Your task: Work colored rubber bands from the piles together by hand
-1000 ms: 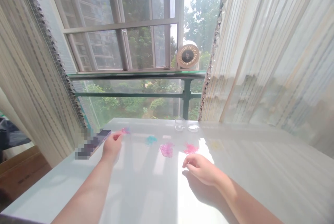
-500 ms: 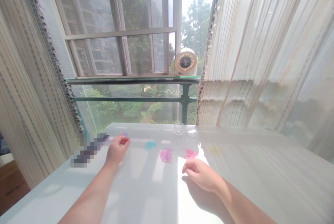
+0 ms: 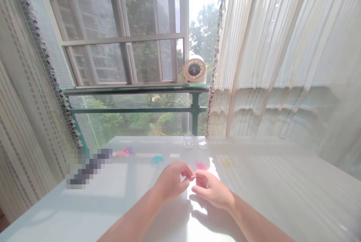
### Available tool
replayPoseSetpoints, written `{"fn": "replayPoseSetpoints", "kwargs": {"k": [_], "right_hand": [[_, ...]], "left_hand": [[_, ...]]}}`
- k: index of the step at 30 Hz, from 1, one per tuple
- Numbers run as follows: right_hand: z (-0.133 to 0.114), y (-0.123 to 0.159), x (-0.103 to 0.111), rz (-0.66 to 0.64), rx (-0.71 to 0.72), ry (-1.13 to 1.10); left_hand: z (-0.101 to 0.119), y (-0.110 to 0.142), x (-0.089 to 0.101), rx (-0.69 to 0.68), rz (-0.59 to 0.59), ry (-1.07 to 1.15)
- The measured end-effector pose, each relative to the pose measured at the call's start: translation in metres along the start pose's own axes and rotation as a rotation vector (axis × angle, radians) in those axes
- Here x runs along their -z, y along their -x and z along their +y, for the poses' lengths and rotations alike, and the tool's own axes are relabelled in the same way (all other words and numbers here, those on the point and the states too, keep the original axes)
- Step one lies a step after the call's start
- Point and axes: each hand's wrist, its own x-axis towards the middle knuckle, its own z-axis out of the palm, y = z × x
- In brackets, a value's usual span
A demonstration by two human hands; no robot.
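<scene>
My left hand (image 3: 175, 182) is closed in a pinch above the middle of the white table (image 3: 135, 212). Its fingertips meet those of my right hand (image 3: 212, 189), which has its fingers curled. Whatever lies between the fingertips is too small to make out. Just behind the hands is a loose pink pile (image 3: 202, 165) of small thin pieces. A teal pile (image 3: 158, 160) lies to the left, a pale yellow pile (image 3: 226, 162) to the right. Farther left sits a pink and purple pile (image 3: 126, 151). My left hand hides the place of the purple pile seen before.
Two clear round dishes (image 3: 188, 142) stand near the table's back edge. A blurred-out dark object (image 3: 90, 168) is at the left edge. Behind are a green railing (image 3: 135, 110), a round fan (image 3: 194, 70), an open window and curtains (image 3: 262, 57) on both sides.
My left hand has moved from the pink and purple pile at the left to the middle, where its fingertips now meet my right hand's. The right hand stays near the pink pile. The view has shifted slightly.
</scene>
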Motion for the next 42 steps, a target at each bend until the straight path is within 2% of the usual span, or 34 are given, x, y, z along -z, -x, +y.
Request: {"fn": "replayPoseSetpoints", "kwargs": {"k": [5,11,14,23,34,38,42], "right_hand": [[-0.007,0.002,-0.001,-0.016,0.068,-0.016],[0.002,0.002,-0.001,-0.056,-0.036,-0.095],[0.007,0.001,-0.001,-0.066,-0.02,-0.095],[0.0,0.003,0.004,-0.064,0.002,-0.046],[-0.005,0.005,0.007,-0.146,-0.039,-0.106],[-0.006,0.003,0.009,-0.102,0.027,-0.037],[-0.007,0.003,0.01,-0.122,0.041,-0.021]], "left_hand": [[0.005,0.004,-0.009,0.051,-0.015,0.073],[0.002,0.012,-0.008,0.056,-0.054,0.073],[0.001,0.014,-0.009,0.06,-0.065,0.067],[-0.004,0.018,-0.015,0.012,-0.036,0.039],[-0.007,0.018,-0.014,-0.005,-0.005,0.027],[-0.009,0.017,-0.014,0.012,0.004,0.026],[-0.012,0.017,-0.016,0.013,0.02,0.033]]}}
